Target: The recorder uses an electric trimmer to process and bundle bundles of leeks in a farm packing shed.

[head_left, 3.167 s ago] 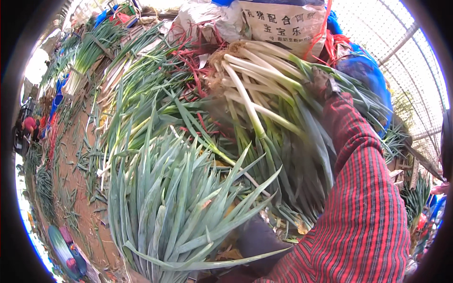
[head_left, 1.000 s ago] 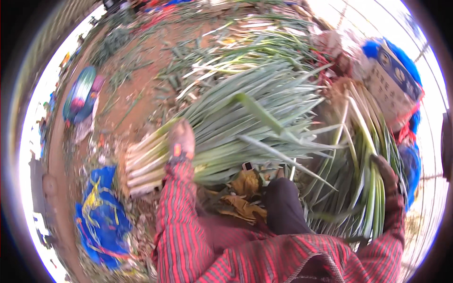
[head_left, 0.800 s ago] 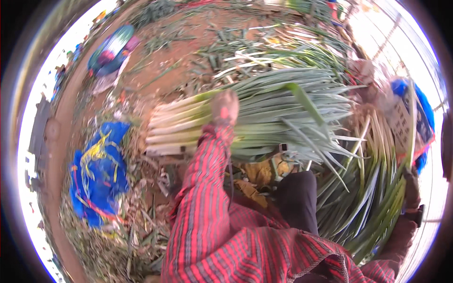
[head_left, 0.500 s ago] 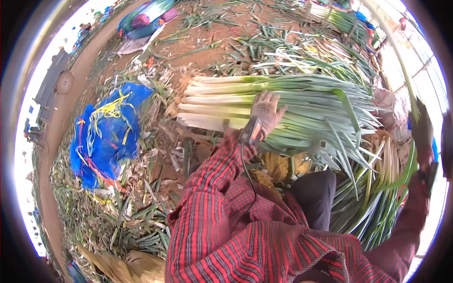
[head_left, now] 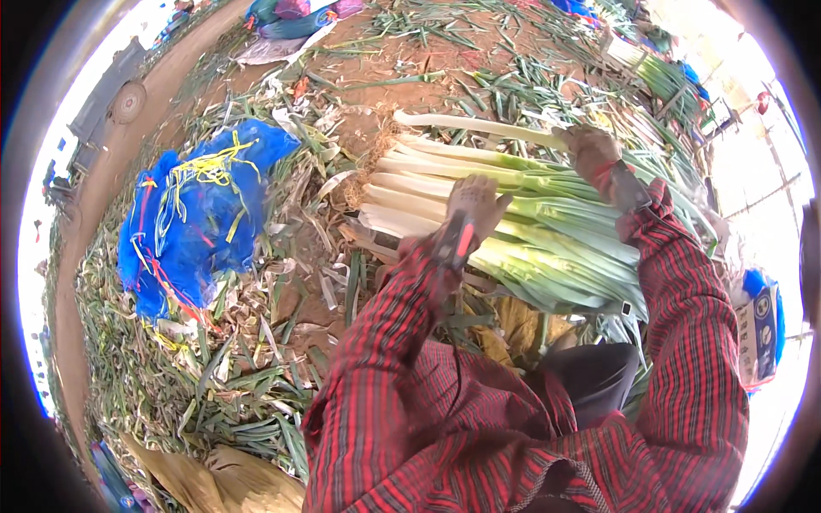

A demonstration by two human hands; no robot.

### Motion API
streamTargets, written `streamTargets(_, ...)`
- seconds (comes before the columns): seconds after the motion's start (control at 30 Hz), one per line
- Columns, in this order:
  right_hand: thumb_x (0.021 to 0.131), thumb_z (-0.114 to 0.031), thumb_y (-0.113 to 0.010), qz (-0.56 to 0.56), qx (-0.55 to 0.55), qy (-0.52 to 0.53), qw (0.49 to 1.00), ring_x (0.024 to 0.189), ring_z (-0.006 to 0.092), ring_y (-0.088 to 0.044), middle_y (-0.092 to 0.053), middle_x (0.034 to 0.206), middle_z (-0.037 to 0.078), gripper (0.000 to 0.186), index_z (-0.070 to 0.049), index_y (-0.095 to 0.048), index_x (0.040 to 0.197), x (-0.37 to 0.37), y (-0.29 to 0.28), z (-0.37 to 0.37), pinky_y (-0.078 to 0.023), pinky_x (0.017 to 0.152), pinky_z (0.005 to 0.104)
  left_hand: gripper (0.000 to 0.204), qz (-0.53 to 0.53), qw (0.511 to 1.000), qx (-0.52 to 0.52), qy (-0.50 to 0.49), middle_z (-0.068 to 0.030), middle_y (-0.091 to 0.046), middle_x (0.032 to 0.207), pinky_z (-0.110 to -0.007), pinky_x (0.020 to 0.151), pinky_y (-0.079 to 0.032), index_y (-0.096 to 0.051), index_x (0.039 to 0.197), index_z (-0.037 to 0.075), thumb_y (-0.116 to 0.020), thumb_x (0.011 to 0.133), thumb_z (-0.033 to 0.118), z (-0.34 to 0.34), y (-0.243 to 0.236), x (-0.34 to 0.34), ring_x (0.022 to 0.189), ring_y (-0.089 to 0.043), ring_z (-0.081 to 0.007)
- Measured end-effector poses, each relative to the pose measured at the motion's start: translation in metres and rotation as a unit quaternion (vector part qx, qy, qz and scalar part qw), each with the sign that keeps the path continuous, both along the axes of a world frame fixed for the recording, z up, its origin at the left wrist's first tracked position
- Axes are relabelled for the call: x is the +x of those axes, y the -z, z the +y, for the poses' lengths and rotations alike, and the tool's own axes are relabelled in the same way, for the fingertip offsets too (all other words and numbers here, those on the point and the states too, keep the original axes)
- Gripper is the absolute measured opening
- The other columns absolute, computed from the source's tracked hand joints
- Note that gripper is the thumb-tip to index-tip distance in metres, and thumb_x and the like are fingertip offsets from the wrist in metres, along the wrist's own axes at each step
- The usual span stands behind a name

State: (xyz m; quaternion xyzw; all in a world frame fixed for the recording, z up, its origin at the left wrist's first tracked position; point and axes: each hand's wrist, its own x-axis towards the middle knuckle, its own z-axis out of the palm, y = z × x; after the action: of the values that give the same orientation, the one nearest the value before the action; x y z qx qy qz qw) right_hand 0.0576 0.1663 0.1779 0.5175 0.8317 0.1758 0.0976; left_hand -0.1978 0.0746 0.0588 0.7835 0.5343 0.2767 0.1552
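Note:
A thick pile of leeks (head_left: 547, 214) lies sideways before me, white stems and roots to the left, green leaves to the right. My left hand (head_left: 475, 207) rests flat on top of the stems, its fingers stretched out and thumb apart. On the far side of the pile, my right hand (head_left: 592, 156) is closed round a single leek (head_left: 479, 126). That leek's white stem reaches left, a little apart from the others, with its root end near theirs. Dark devices are strapped at both wrists, and a cable hangs from the left one.
On the left lies blue netting (head_left: 192, 222) with yellow and red strings. Leaf scraps (head_left: 231, 368) cover much of the ground around it. Further leeks (head_left: 641, 64) lie at the far right, and a printed carton (head_left: 757, 338) stands at the right. Brown sheeting (head_left: 214, 474) is at the lower left.
My right hand has come in from the far right with a long leek and laid it along the pile's far side. My left hand stays on the pile. The view has shifted slightly.

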Motion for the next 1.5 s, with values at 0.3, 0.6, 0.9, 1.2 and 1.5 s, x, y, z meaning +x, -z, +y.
streamTargets(0.3,0.1,-0.037,-0.055,-0.023,-0.152,-0.059,0.986,0.113,0.0292,-0.064,-0.07,0.118,0.008,0.047,-0.023,-0.056,0.145,-0.034,0.079,0.017,-0.051,0.099,0.0456,0.044,0.016,0.999,0.039,-0.002,-0.0156,-0.068,0.12,-0.047,0.106,-0.043,-0.068,0.12,0.004,-0.059,0.098,0.041,0.047,0.064,0.02,0.119,-0.059,-0.0348)
streamTargets(0.6,0.089,-0.031,-0.071,0.086,-0.101,-0.16,0.978,0.121,0.0328,-0.06,-0.071,0.124,0.009,0.048,-0.023,-0.066,0.136,-0.004,0.072,0.058,-0.047,0.102,0.046,0.037,-0.05,0.994,0.091,-0.02,-0.0145,-0.069,0.114,-0.047,0.105,-0.044,-0.067,0.12,0.004,-0.063,0.096,0.032,0.036,0.065,0.021,0.114,-0.061,-0.0347)
streamTargets(0.9,0.089,-0.023,-0.071,0.208,-0.126,-0.01,0.97,0.104,0.0354,-0.066,-0.07,0.11,0.012,0.043,-0.029,-0.07,0.131,0.005,0.104,0.036,-0.054,0.09,0.0471,0.044,-0.059,0.995,0.074,-0.008,-0.0173,-0.067,0.124,-0.05,0.11,-0.038,-0.065,0.125,0.003,-0.062,0.096,0.036,0.039,0.074,0.022,0.12,-0.058,-0.0364)
streamTargets(1.2,0.085,-0.021,-0.073,0.284,-0.127,-0.028,0.95,0.105,0.035,-0.061,-0.066,0.109,0.012,0.041,-0.028,-0.073,0.125,-0.021,0.156,0.049,-0.053,0.086,0.0468,0.048,-0.089,0.995,-0.006,0.05,-0.0228,-0.061,0.137,-0.048,0.115,-0.039,-0.061,0.134,0.002,-0.061,0.096,0.032,0.086,0.065,-0.009,0.13,-0.053,-0.0426)
streamTargets(1.5,0.092,-0.053,-0.065,0.183,-0.137,-0.031,0.973,0.108,0.0328,-0.066,-0.07,0.112,0.013,0.046,-0.02,-0.072,0.124,-0.008,0.109,0.038,-0.053,0.093,0.0472,0.035,0.071,0.997,0.026,-0.022,-0.0192,-0.062,0.138,-0.045,0.114,-0.043,-0.066,0.13,0.009,-0.055,0.101,0.024,0.119,0.087,-0.061,0.131,-0.055,-0.0396)
